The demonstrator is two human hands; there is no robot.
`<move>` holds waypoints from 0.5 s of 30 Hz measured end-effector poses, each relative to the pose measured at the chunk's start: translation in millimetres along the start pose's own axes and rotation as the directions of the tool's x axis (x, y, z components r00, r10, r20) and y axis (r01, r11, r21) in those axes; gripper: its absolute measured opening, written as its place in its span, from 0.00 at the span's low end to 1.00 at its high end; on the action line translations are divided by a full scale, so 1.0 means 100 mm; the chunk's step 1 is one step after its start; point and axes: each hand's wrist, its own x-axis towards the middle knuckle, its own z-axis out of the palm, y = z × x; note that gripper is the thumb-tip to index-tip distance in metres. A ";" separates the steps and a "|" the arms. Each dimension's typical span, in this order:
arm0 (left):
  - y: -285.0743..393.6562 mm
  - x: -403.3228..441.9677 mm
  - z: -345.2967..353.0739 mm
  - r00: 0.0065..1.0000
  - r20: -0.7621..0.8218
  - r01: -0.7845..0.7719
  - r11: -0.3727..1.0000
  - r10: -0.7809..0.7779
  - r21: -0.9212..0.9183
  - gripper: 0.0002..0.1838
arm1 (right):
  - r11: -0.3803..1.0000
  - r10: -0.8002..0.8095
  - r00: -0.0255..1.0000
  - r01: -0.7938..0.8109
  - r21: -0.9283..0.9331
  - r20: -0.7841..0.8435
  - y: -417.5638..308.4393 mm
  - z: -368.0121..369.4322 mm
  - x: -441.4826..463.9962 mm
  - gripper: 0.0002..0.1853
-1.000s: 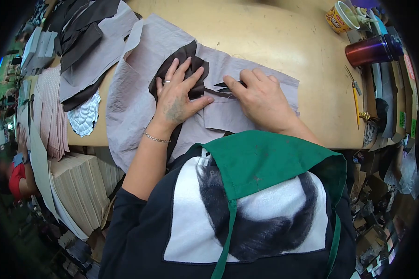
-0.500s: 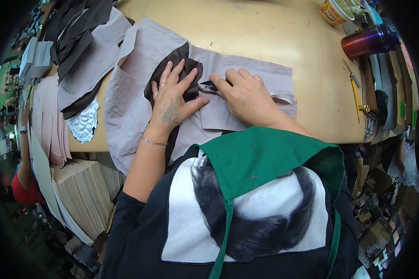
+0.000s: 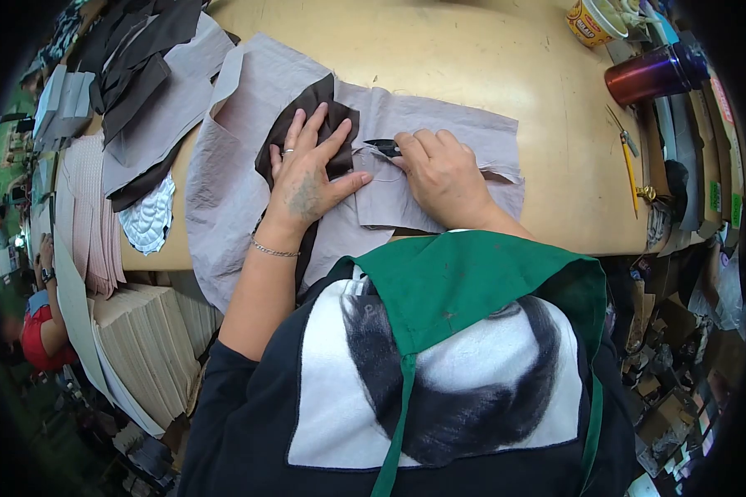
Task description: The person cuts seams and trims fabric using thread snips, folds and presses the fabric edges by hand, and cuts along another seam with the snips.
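Observation:
A mauve-grey fabric piece (image 3: 439, 116) lies across the table in front of me, wrinkled and partly folded. Dark brown fabric (image 3: 286, 132) rests on top of it. My left hand (image 3: 307, 170) presses flat on the dark fabric with fingers spread, its thumb reaching onto the mauve cloth. In my right hand (image 3: 443, 174) is a small pair of dark thread snips (image 3: 382, 147), pointing left just above the cloth. A loose thread curves over the fabric below the tips. My right fingers cover the rest of the snips.
At the left is a pile of dark and mauve fabric pieces (image 3: 170, 99), with a white quilted piece (image 3: 149, 217) beside it. A red-purple tumbler (image 3: 651, 74), a yellow cup (image 3: 590, 23) and a yellow pencil (image 3: 631, 178) are on the right. Another person in red (image 3: 48, 335) is at far left.
My right hand has drawn slightly right with the snips, so their tips now stand away from the dark fabric. My left hand keeps its place.

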 end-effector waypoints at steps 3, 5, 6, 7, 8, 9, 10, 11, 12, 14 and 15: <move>0.00 0.00 0.00 1.000 0.010 0.005 1.000 -0.005 -0.001 0.43 | 1.000 0.025 0.998 -0.025 0.005 -0.060 0.06 -0.01 0.02 0.08; 0.00 0.00 -0.02 1.000 0.020 0.005 1.000 -0.005 -0.009 0.44 | 0.998 0.063 0.980 -0.059 0.025 -0.187 0.22 0.02 0.06 0.07; 0.01 0.00 -0.02 1.000 0.023 0.007 1.000 -0.006 -0.013 0.44 | 0.998 0.061 0.979 -0.059 0.016 -0.195 0.26 -0.06 0.10 0.07; 0.01 -0.01 -0.02 1.000 0.019 0.004 1.000 -0.004 -0.013 0.43 | 0.998 0.062 0.977 -0.061 0.008 -0.204 0.29 -0.20 0.18 0.06; 0.01 -0.01 -0.02 1.000 0.014 -0.003 1.000 0.003 -0.008 0.43 | 0.998 0.065 0.974 -0.067 0.000 -0.219 0.31 -0.29 0.24 0.06; 0.00 0.00 -0.02 1.000 0.010 -0.012 1.000 0.012 -0.003 0.42 | 1.000 0.023 0.986 -0.023 0.005 -0.164 0.31 -0.32 0.24 0.06; 0.00 0.00 -0.02 1.000 0.009 -0.014 1.000 0.013 0.002 0.43 | 1.000 -0.017 0.994 0.016 -0.002 -0.107 0.29 -0.32 0.21 0.06; 0.00 0.00 -0.02 1.000 0.007 -0.014 1.000 0.014 0.006 0.43 | 0.998 -0.058 0.997 0.057 -0.005 -0.046 0.28 -0.30 0.16 0.06; 0.00 0.00 -0.02 1.000 0.004 -0.011 1.000 0.011 0.008 0.43 | 0.995 -0.101 0.995 0.101 -0.007 0.016 0.26 -0.29 0.13 0.06; -0.01 0.01 -0.01 1.000 -0.002 -0.013 1.000 0.013 0.004 0.43 | 0.991 -0.103 0.992 0.108 -0.079 0.071 0.19 -0.29 0.11 0.07; -0.01 0.00 -0.01 1.000 -0.002 -0.015 1.000 0.015 0.002 0.43 | 0.990 -0.104 0.991 0.111 -0.084 0.084 0.17 -0.28 0.11 0.07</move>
